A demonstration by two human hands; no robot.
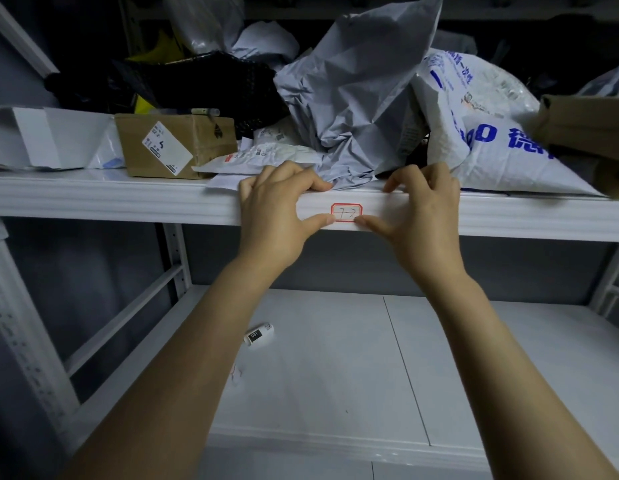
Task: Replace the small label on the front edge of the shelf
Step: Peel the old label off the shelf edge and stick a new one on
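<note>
A small white label point(347, 212) with a red border and handwritten "7-2" sticks on the front edge of the white upper shelf point(128, 202). My left hand point(273, 209) rests on the shelf edge to the label's left, its thumb tip touching the label's lower left corner. On the label's right, my right hand point(422, 213) also rests on the edge, and its thumb tip presses the lower right corner. The fingers of both hands curl over the shelf's top lip.
The upper shelf holds a cardboard box point(176, 145), grey mailer bags point(353, 109), a white printed sack point(491, 143) and a black bag point(204, 81). On the lower shelf point(335, 358) lie a small white cylinder marked "031" point(259, 336) and a paper scrap point(235, 374).
</note>
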